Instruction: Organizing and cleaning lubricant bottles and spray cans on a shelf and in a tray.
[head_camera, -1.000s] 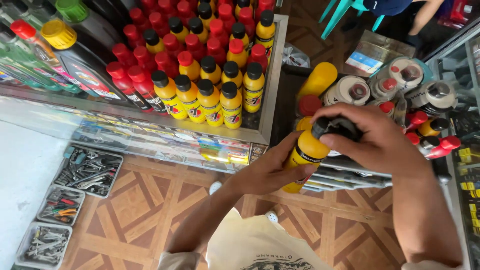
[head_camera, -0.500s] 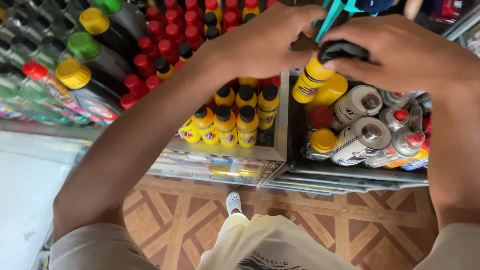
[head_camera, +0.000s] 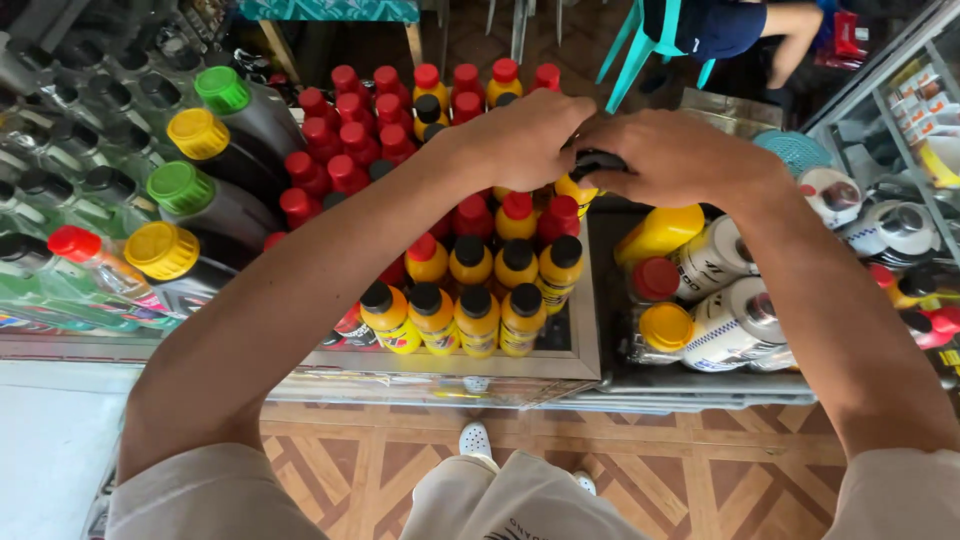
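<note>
Both arms reach forward and up from the bottom corners, forearms converging over the middle of the shelf. Bare forearms, pale short sleeves at the lower edge.

Left hand (head_camera: 525, 135): back of hand up, wrist roughly straight, fingers curled down and clenched around the small yellow plastic bottle with a black cap (head_camera: 580, 185). Only a strip of the yellow body shows below the knuckles.

Right hand (head_camera: 680, 155): comes in from the right, palm down, fingers wrapped over the black cap (head_camera: 597, 160) of the same bottle. Fingertips meet the left hand's; the two hands touch over the cap. Can't tell how tight the grip on the cap is, the cap is mostly covered.

Bottle position: held just above the back rows of the wooden-framed glass display tray (head_camera: 585, 355), near its right rear corner, upright or close to it.

Around it:
- rows of matching small yellow bottles with black caps (head_camera: 455, 310) at the tray's front
- small red-capped bottles (head_camera: 345, 135) behind them, running toward the back
- large grey jugs with yellow and green screw lids (head_camera: 185, 190) to the left
- white and yellow containers lying on their sides (head_camera: 720, 310) in the compartment right of the tray

Below: patterned tile floor (head_camera: 680, 470), one pale shoe (head_camera: 475, 438) visible between the arms.

Top right: another person's leg and dark shorts beside a teal chair (head_camera: 640, 45), well apart from the hands.
</note>
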